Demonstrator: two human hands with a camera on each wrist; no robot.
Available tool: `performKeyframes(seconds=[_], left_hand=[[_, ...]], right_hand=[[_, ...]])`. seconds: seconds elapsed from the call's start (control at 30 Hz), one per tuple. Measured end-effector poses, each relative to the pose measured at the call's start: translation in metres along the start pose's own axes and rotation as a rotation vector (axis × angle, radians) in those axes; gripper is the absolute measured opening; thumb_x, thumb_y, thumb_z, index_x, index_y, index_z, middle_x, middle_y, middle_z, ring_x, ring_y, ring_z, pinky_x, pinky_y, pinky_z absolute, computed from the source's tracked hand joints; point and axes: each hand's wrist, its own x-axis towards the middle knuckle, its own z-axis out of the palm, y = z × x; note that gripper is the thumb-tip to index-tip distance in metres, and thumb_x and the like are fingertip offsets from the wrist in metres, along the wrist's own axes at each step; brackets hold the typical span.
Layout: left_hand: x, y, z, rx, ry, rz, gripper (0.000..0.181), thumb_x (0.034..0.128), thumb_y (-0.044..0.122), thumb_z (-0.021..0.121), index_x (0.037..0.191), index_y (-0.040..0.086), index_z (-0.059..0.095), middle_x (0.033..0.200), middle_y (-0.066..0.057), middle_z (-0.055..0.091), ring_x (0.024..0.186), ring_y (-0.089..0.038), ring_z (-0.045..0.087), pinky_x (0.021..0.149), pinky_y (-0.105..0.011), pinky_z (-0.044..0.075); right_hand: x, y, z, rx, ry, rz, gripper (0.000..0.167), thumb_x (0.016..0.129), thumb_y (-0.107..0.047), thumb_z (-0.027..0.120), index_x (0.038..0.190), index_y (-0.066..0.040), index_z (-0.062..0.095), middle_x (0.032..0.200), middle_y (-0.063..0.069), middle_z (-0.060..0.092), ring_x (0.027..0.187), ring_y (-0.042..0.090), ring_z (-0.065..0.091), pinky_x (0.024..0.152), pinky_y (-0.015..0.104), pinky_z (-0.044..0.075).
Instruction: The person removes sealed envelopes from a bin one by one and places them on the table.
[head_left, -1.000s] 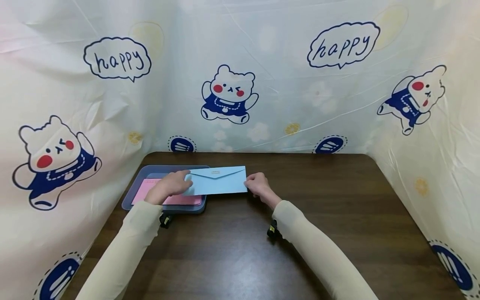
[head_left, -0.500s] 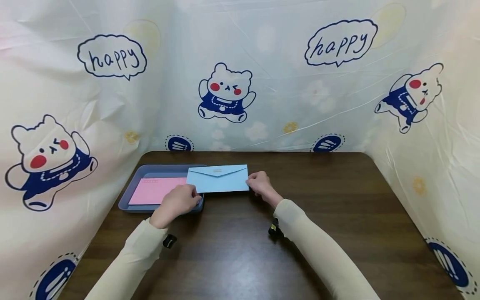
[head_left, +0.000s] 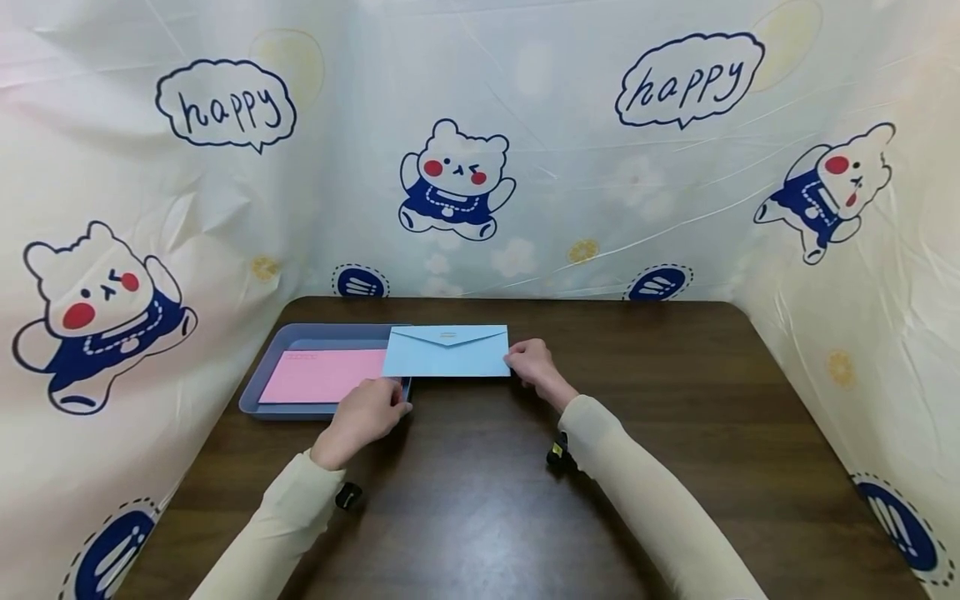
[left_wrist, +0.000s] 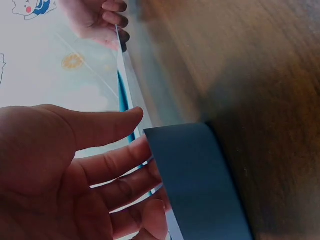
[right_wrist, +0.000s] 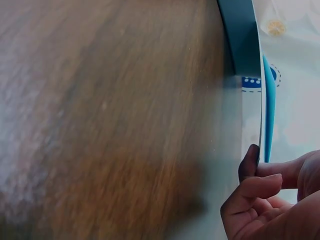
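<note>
A light blue envelope [head_left: 446,352] with its flap uppermost extends past the right end of the blue-grey tray [head_left: 251,406]. My right hand [head_left: 531,364] pinches the envelope's right edge between thumb and fingers, seen closely in the right wrist view. My left hand [head_left: 367,417] is at the tray's front right corner, just below the envelope's left end. In the left wrist view, its thumb stands apart from the loosely bent fingers, whose tips are by the tray's rim; whether they touch it I cannot tell. A pink envelope [head_left: 318,375] lies in the tray, partly covered.
The dark wooden table [head_left: 480,492] extends in front and to the right. A printed curtain [head_left: 562,183] with cartoon bears encloses the back and both sides. A small black device [head_left: 348,496] sits at the left wrist, another [head_left: 557,454] at the right.
My left hand has let go of the blue envelope's left end and moved toward the front. The envelope and right hand have shifted slightly right, showing more of the pink envelope.
</note>
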Motion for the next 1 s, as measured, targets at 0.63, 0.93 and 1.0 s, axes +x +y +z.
performKeyframes(seconds=[0.63,0.93,1.0], left_hand=[[-0.002,-0.002,0.002,-0.022,0.032,0.008,0.016,0.0989,0.009,0.073,0.084,0.007,0.067,0.069,-0.006,0.054,0.064,-0.023,0.053,0.058,-0.036,0.044],[-0.002,-0.001,0.004,-0.007,0.038,-0.002,0.014,0.0988,0.009,0.073,0.086,0.006,0.069,0.069,-0.005,0.055,0.065,-0.023,0.053,0.058,-0.036,0.044],[-0.003,-0.001,0.004,-0.009,0.037,-0.002,0.013,0.0988,0.008,0.072,0.086,0.006,0.069,0.07,-0.005,0.056,0.065,-0.023,0.053,0.058,-0.036,0.044]], right_hand=[[0.001,0.006,-0.015,-0.006,0.011,0.02,0.018,0.103,-0.011,0.065,0.113,0.002,0.073,0.083,0.007,0.057,0.061,0.016,0.048,0.058,0.028,0.046],[0.003,0.011,-0.022,-0.013,0.017,0.035,0.014,0.104,-0.012,0.064,0.102,0.001,0.072,0.084,0.008,0.055,0.065,0.018,0.048,0.058,0.028,0.045],[0.003,0.011,-0.024,-0.015,0.022,0.04,0.014,0.104,-0.012,0.065,0.104,0.0,0.072,0.087,0.009,0.057,0.066,0.019,0.05,0.058,0.028,0.046]])
